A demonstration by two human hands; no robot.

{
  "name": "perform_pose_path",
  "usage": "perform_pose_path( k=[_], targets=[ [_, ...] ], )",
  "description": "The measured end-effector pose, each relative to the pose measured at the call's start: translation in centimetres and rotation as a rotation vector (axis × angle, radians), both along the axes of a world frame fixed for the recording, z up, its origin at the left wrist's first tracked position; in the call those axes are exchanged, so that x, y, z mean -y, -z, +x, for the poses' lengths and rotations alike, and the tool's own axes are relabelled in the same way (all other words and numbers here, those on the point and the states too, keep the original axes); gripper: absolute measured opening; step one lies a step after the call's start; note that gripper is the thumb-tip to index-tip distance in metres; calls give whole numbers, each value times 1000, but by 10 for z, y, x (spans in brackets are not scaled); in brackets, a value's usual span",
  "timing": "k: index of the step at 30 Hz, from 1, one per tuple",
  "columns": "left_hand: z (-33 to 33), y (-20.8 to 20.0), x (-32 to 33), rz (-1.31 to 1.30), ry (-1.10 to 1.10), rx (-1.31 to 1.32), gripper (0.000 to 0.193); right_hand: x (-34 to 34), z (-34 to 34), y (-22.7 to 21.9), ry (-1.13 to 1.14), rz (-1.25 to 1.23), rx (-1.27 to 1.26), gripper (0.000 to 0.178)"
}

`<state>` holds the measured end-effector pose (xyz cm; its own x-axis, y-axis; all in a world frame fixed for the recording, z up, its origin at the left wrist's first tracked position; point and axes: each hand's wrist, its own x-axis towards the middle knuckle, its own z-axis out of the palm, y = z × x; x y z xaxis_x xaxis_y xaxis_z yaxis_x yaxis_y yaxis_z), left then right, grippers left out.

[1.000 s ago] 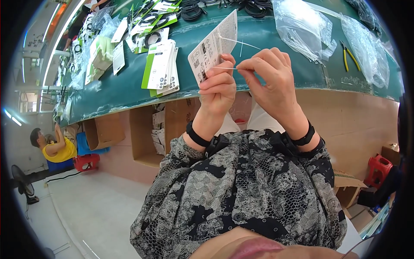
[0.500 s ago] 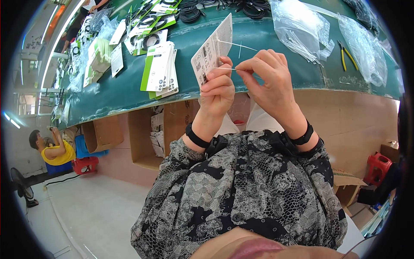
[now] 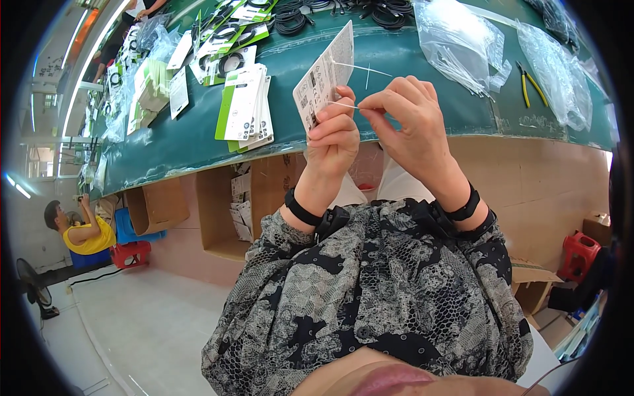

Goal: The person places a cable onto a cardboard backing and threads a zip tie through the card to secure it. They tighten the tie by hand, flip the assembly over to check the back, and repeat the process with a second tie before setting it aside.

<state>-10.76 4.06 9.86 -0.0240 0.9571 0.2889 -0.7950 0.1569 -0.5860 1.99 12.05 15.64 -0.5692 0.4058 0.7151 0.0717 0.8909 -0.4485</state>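
Observation:
My left hand (image 3: 333, 135) is closed around the lower edge of a white printed packaging card (image 3: 316, 82), which stands tilted with its printed back toward me. The thumb and fingertips of my right hand (image 3: 415, 122) pinch the end of a thin white cable tie (image 3: 346, 105) that runs to the card beside my left thumb. Higher on the card, a second white cable tie (image 3: 353, 66) sticks out to the right. A short white strip crosses behind it; whether it lies on the table I cannot tell. The card's far side is mostly hidden.
On the green table (image 3: 178, 148) lie a stack of white and green cards (image 3: 244, 109), packaged cables (image 3: 231, 61), black cable coils (image 3: 290, 18), a plastic bag of cable ties (image 3: 459, 39) and yellow-handled pliers (image 3: 527, 86). A cardboard box (image 3: 221, 221) stands below. Another person (image 3: 86, 228) sits far left.
My right hand and the card have shifted very slightly to the left. Both hands keep the same hold.

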Motion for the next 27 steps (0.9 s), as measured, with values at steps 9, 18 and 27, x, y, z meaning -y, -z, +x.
perform_pose_path(
  k=[9, 18, 27],
  targets=[
    [-2, 13, -1, 5, 13, -142, 27, 3, -2, 0, -52, -12, -12, 13],
    [-11, -6, 2, -329, -130, -1035, 37, -28, 6, 34, -302, -619, -7, 26],
    [-6, -7, 3, -645, -584, -1496, 42, -28, 8, 58, -91, -627, -72, 24]
  ],
)
